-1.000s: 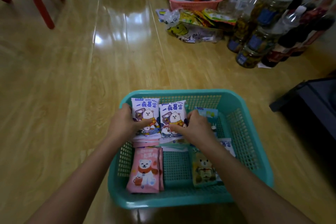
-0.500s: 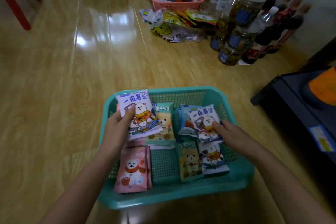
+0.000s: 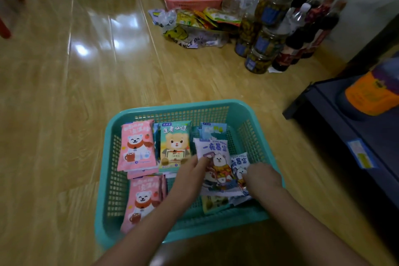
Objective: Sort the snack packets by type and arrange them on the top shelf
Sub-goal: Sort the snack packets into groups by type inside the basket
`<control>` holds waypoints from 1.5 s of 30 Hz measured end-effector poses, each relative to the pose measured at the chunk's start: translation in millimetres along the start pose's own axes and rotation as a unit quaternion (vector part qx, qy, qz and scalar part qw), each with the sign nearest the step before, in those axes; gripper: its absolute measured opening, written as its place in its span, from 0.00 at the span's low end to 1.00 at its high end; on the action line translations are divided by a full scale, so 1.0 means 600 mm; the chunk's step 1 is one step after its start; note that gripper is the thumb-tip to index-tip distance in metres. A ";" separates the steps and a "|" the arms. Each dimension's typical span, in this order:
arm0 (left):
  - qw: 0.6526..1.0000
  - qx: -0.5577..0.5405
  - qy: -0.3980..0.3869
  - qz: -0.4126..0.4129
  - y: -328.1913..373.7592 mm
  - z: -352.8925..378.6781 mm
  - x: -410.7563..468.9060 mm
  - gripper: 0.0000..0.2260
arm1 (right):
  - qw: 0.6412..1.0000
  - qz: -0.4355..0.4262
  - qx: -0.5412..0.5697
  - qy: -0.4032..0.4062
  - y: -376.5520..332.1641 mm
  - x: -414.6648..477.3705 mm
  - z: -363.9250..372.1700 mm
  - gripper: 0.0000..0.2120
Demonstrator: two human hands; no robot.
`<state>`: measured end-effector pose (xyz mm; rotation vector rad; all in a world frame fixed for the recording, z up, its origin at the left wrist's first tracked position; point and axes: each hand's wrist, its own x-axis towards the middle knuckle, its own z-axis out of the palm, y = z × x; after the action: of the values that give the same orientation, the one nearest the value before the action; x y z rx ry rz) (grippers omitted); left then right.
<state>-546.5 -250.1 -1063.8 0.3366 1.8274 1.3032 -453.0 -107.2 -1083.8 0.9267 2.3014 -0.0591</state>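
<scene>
Head view: a teal plastic mesh basket [image 3: 179, 107] sits on the glossy wooden plank floor [image 3: 64, 93], and all the snack packets in play lie inside it, none yet on any shelf. The pink foil packets printed with a white bear [image 3: 137, 147] are stacked along the basket's left side in two piles, one behind the other. Just beside them lies a green foil packet with a brown bear [image 3: 174, 147], so like already seems to be gathered with like.

The left hand [image 3: 190, 177] reaches across with its fingers nearly straight, tips resting on the left edge of a large white-and-purple foil packet [image 3: 216, 157]. This looks like steadying or sliding it onto its own pile, not lifting it. The right hand [image 3: 262, 177] is curled, knuckles up, over the lower edge of a smaller white-and-purple packet [image 3: 239, 163] touching the large one. It appears to grip that one so the two matching designs end up together, though blur hides the fingertips.

A dark low shelf unit [image 3: 345, 136] stands well apart to the right. Sorting seems to come first because grouped piles would carry over more easily.
</scene>
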 end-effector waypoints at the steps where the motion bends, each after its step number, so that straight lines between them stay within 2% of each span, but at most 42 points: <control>1: 1.000 0.008 -0.022 -0.015 -0.008 0.006 0.002 0.12 | 1.000 0.011 0.009 0.012 0.001 0.000 -0.007 0.13; 4: 0.993 -0.018 -0.099 -0.063 -0.016 0.019 0.001 0.08 | 0.997 0.010 0.064 0.046 0.018 -0.001 -0.023 0.11; 6: 0.989 -0.001 -0.113 -0.099 -0.015 0.028 0.010 0.11 | 0.988 0.011 0.133 0.078 0.038 -0.003 -0.036 0.10; 8: 0.984 0.000 -0.136 -0.117 -0.015 0.038 0.023 0.09 | 0.977 0.025 0.182 0.104 0.060 -0.002 -0.052 0.12; 13: 0.975 0.023 -0.180 -0.131 -0.026 0.069 0.064 0.07 | 0.965 0.053 0.248 0.059 0.091 0.011 -0.080 0.12; 18: 0.965 0.238 -0.098 -0.038 -0.036 0.092 0.077 0.12 | 0.963 0.039 0.255 0.074 0.071 0.011 -0.086 0.11; 22: 0.942 0.322 -0.070 0.059 -0.008 0.048 0.024 0.08 | 0.956 -0.004 0.273 0.111 0.024 0.008 -0.091 0.11; 24: 0.942 0.320 -0.037 0.097 0.004 0.002 -0.004 0.06 | 0.948 -0.032 0.290 0.126 -0.006 0.008 -0.094 0.12; 26: 0.955 0.275 0.031 0.105 0.017 -0.051 -0.025 0.06 | 0.940 -0.060 0.311 0.128 -0.045 0.007 -0.097 0.15; 28: 0.957 0.238 0.137 0.094 0.018 -0.105 -0.024 0.07 | 0.932 -0.083 0.333 0.121 -0.088 0.004 -0.097 0.18; 30: 0.930 0.266 0.241 0.080 0.007 -0.152 -0.006 0.08 | 0.936 -0.102 0.319 0.107 -0.128 0.004 -0.096 0.25; 31: 0.914 0.300 0.265 0.061 -0.002 -0.171 0.004 0.10 | 0.941 -0.104 0.307 0.098 -0.146 0.005 -0.095 0.28; 33: 0.898 0.357 0.258 0.011 -0.019 -0.193 0.025 0.16 | 0.949 -0.092 0.291 0.085 -0.174 0.009 -0.095 0.32; 37: 0.894 0.371 0.250 -0.030 -0.015 -0.210 0.041 0.29 | 0.950 -0.078 0.289 0.085 -0.198 0.019 -0.090 0.35; 45: 0.907 0.364 0.193 -0.092 0.004 -0.229 0.059 0.26 | 0.930 -0.130 0.338 0.057 -0.187 0.026 -0.093 0.19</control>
<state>-672.4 -315.3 -1064.6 0.2959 2.5841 0.5291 -563.5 -166.9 -1070.3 0.9472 2.5378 -0.9870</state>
